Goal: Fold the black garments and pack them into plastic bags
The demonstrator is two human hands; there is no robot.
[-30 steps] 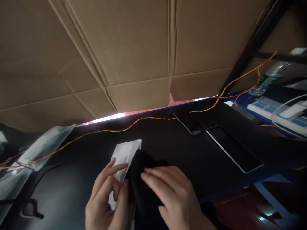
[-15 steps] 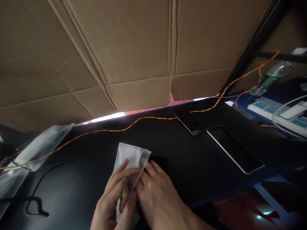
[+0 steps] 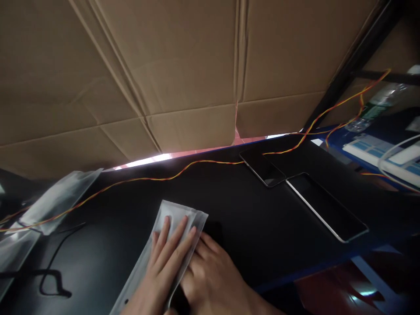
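Pressing flat on the clear plastic pouch (image 3: 170, 245), my left hand (image 3: 164, 267) lies on top of it with fingers spread and straight, nothing pinched in its grip. My right hand (image 3: 213, 280) sits just beside it on the right, fingertips tucked against the pouch's right edge; I cannot tell whether that grip is pinching the edge or only touching it. The pouch lies on the black table (image 3: 98, 245), near its front edge, running from my wrists away toward the middle. A small dark thing shows just past my right fingertips, too dim to name. Left of the hands a black cable (image 3: 52, 280) loops on the table. Farther left lie more clear pouches (image 3: 62, 197). A red-and-yellow wire (image 3: 197, 162) crosses the table beyond. To the right rest a dark phone (image 3: 262, 168) and a tablet (image 3: 324, 205). Behind all stands a cardboard wall (image 3: 183, 65).
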